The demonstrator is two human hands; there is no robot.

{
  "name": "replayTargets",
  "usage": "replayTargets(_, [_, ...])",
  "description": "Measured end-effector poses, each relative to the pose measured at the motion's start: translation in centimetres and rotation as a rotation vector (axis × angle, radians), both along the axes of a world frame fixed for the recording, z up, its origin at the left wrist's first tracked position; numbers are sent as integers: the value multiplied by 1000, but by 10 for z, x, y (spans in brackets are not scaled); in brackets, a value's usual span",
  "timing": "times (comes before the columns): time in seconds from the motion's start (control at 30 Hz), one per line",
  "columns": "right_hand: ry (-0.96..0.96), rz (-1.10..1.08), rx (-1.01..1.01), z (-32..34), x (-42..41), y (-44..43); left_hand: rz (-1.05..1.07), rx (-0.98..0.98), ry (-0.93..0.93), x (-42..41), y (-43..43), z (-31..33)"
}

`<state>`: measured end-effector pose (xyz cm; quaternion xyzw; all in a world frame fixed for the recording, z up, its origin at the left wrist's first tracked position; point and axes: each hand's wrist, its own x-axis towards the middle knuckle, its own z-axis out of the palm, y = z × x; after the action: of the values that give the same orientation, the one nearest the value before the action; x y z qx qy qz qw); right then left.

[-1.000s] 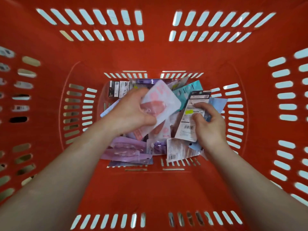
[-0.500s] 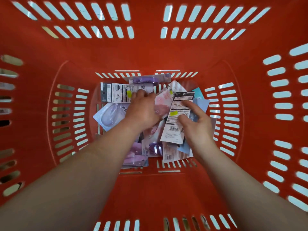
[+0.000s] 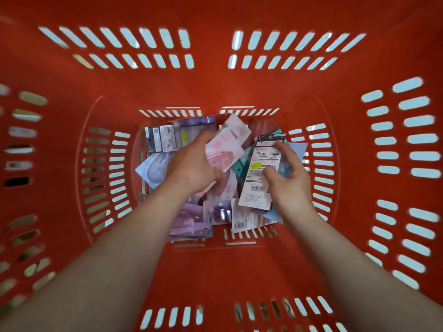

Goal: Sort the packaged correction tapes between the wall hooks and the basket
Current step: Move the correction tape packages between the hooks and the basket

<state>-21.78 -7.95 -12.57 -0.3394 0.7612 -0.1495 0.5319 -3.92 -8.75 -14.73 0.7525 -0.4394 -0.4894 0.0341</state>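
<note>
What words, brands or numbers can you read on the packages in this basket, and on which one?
None reads clearly.
White card back in the right hand: print and barcode, too blurred.
Pink package in the left hand: lettering blurred.
Grey card: too small.

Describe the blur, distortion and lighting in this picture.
Head view: the wide lens bows the basket walls outward; edge slots smear with blur; the left hand and its pink pack are soft; the barcode card in the right hand is sharper; light is even, no glare.
</note>
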Motion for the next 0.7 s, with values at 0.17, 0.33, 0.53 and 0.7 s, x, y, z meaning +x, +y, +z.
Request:
replayTargets(0.17, [-187, 133, 44, 59, 4, -12, 644, 124, 576, 22, 33, 89])
replayTargets(0.33, [-226, 208, -18, 159, 24, -13, 878, 61, 861, -8, 58, 187])
replayTargets(0.53, [-391, 238, -105, 294, 31, -7, 975, -51, 839, -18, 60, 314])
replayTargets(0.7, [-439, 355, -163, 399, 26, -8, 1060, -148, 792, -16, 63, 429])
